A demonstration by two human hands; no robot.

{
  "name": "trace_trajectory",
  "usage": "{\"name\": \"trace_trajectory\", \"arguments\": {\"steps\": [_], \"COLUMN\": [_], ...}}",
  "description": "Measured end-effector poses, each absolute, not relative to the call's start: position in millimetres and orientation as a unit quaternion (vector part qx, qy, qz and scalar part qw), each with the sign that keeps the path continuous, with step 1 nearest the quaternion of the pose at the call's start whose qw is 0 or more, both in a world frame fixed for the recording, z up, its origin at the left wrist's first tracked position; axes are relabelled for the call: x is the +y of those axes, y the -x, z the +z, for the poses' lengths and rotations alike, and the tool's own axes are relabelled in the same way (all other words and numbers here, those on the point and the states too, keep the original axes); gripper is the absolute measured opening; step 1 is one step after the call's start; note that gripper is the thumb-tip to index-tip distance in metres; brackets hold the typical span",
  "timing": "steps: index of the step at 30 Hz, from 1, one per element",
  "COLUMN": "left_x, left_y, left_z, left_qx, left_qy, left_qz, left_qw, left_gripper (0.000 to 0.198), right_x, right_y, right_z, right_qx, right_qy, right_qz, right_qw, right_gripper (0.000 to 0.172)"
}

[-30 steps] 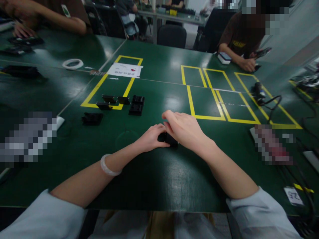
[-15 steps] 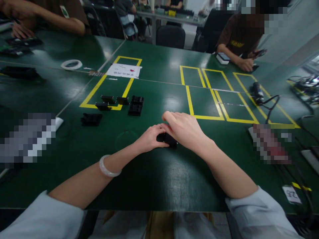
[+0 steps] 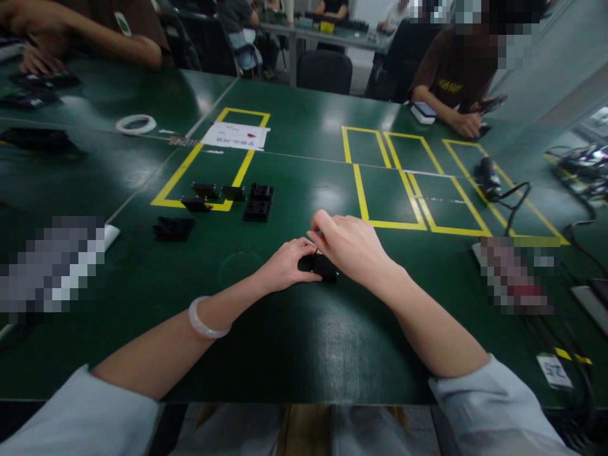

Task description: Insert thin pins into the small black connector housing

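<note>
A small black block-like part point(image 3: 325, 268) rests on the green table in front of me. My left hand point(image 3: 287, 266) is closed around its left end, thumb on the near side and fingers on the far side. Curled over the top of the part is my right hand point(image 3: 355, 244), its fingers pinched together. A thin dark line shows under those fingertips, but what they hold is too small to make out. Farther left stand upright flat black pieces point(image 3: 205, 189) near a black ribbed part point(image 3: 259, 202). Another black part point(image 3: 173, 228) lies closer to me.
Yellow tape outlines point(image 3: 390, 225) mark the table point(image 3: 294, 354). A paper sign point(image 3: 237, 135) and a white tape roll point(image 3: 135, 125) lie at the back left. A dark cylindrical device point(image 3: 489, 179) with a cable is at the right. Two people sit across the table.
My right hand has lifted slightly off the black part, uncovering more of its top and the thin dark line. My left hand keeps its grip in place.
</note>
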State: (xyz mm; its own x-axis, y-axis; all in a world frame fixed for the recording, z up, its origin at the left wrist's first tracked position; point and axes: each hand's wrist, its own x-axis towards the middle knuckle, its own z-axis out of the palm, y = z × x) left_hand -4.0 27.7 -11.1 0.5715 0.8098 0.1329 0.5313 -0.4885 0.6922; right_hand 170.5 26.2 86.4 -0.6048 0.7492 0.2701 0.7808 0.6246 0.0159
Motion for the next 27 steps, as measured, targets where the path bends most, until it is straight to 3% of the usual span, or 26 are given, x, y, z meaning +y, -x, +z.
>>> {"name": "trace_trajectory", "arguments": {"steps": [27], "left_x": [29.1], "left_y": [5.3], "left_z": [-12.9], "left_qx": [0.389], "left_qy": [-0.843], "left_qz": [0.223], "left_qw": [0.296], "left_gripper": [0.043], "right_x": [25.7], "right_y": [-170.8], "right_z": [88.9], "right_qx": [-0.888], "right_qy": [0.444], "right_qz": [-0.07], "right_qw": [0.097], "right_gripper": [0.024]}}
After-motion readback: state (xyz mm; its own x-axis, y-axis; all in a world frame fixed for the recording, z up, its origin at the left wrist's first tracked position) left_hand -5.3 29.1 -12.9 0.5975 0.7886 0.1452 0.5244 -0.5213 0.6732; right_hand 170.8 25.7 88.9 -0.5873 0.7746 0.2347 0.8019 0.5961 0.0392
